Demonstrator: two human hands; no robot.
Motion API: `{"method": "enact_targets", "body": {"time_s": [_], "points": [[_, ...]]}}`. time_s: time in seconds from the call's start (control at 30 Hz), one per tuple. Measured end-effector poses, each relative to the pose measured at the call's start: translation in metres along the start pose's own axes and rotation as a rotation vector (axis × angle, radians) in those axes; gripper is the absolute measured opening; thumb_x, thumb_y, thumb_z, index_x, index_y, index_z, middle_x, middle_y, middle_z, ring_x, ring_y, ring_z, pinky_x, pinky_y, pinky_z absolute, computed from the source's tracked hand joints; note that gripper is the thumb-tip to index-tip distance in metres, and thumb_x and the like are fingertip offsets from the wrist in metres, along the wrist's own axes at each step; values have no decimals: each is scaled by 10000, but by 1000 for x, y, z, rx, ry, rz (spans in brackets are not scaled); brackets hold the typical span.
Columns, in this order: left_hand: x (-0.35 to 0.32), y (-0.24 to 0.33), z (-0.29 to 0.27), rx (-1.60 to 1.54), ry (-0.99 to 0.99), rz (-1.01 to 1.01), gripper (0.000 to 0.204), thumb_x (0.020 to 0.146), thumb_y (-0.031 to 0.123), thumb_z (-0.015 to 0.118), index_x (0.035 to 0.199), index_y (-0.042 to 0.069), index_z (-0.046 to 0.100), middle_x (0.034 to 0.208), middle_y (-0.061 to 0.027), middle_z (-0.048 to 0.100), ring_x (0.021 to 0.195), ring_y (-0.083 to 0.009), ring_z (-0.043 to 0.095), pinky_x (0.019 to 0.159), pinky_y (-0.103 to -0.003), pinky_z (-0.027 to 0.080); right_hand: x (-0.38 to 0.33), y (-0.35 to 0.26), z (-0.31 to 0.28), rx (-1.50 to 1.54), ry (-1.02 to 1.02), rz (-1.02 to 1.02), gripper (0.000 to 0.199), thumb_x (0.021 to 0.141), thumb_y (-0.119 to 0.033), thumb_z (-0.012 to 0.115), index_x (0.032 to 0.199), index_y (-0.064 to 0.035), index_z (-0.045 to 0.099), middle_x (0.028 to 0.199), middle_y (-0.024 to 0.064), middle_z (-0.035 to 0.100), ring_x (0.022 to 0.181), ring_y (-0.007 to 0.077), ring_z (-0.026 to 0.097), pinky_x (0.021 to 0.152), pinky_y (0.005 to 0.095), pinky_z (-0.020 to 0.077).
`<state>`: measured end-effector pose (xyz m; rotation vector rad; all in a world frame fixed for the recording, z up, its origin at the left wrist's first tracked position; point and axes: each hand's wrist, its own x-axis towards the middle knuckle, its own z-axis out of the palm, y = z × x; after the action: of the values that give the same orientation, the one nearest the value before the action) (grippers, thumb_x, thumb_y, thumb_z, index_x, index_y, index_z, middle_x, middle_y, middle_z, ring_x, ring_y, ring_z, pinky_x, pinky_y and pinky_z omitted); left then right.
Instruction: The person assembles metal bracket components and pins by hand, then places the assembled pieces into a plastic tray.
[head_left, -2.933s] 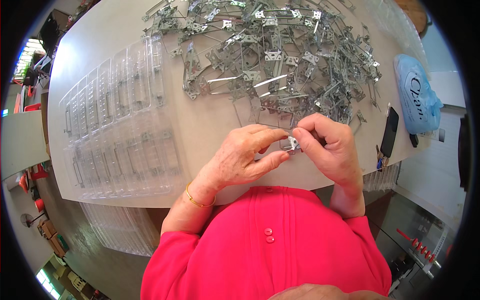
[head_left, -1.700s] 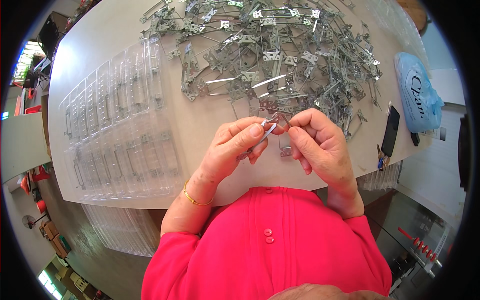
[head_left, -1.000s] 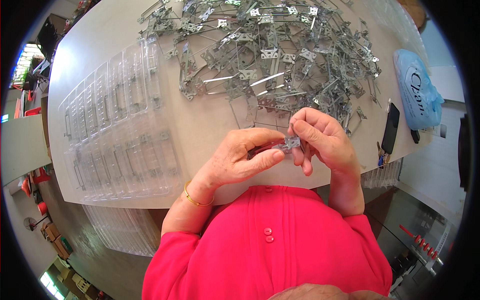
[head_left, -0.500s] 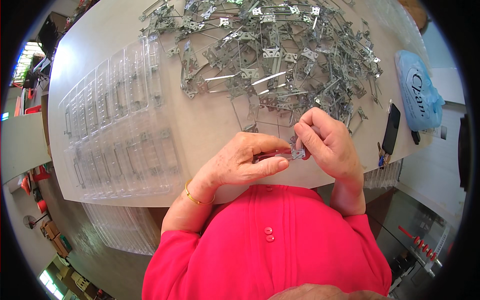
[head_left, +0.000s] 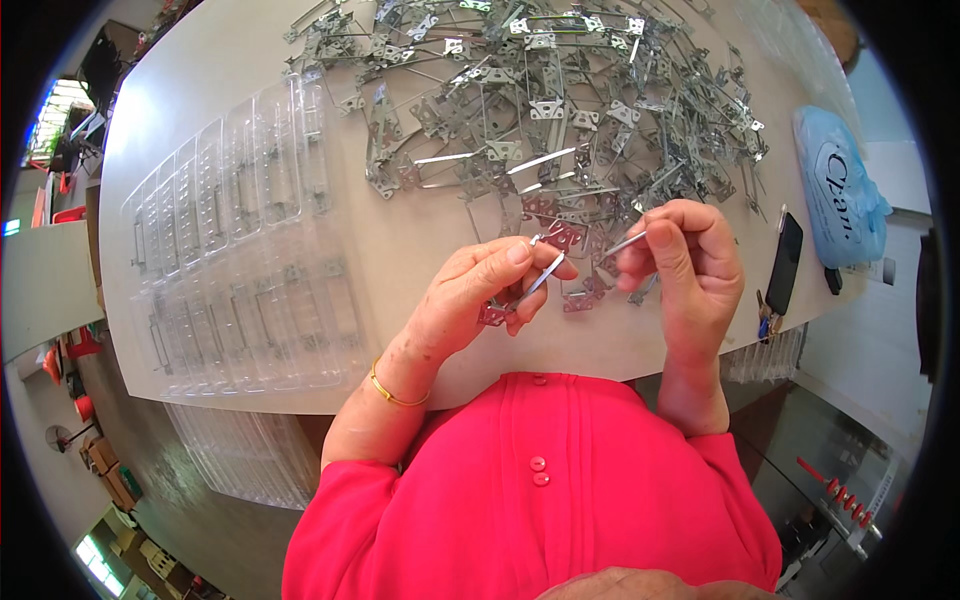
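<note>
Head view, left to right: what's where?

Left hand [head_left: 470, 297] first, fingers pinched on a metal bracket [head_left: 545, 273] mid-frame, long side slanting up-right.

And the other one?

Thin rod [head_left: 626, 244] right of centre, pinched in the right hand [head_left: 700, 268], clear of the bracket. Half a second ago both hands met there, now they're apart.

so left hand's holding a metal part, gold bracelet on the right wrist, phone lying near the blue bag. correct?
Not quite: the bracelet is on the left wrist, as the head view shows. The rest is right: the left hand holds a metal part, and the phone lies near the blue bag.
</note>
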<state>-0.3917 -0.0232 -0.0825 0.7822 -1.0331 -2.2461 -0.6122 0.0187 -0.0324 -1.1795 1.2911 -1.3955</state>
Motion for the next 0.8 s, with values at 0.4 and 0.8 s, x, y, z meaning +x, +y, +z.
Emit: {"method": "enact_targets", "body": {"time_s": [0.4,0.8], "points": [[1,-2,-3,-19,2,54,591,1056,449,398,1185,-78,633,675,-58,585,556,-131,529,530,-257,405,-4,15,21,-282,-83,-339,181,889,119,655,1018,24,569,1003,163,664,798,144,682,704,269,587],[-4,-1,3,178,69,137,441,1002,361,615,1223,-20,627,850,-27,600,733,-89,519,615,-239,408,-6,-6,22,-382,-231,22,82,949,33,622,1023,0,628,789,18,636,649,59,585,556,233,465]]}}
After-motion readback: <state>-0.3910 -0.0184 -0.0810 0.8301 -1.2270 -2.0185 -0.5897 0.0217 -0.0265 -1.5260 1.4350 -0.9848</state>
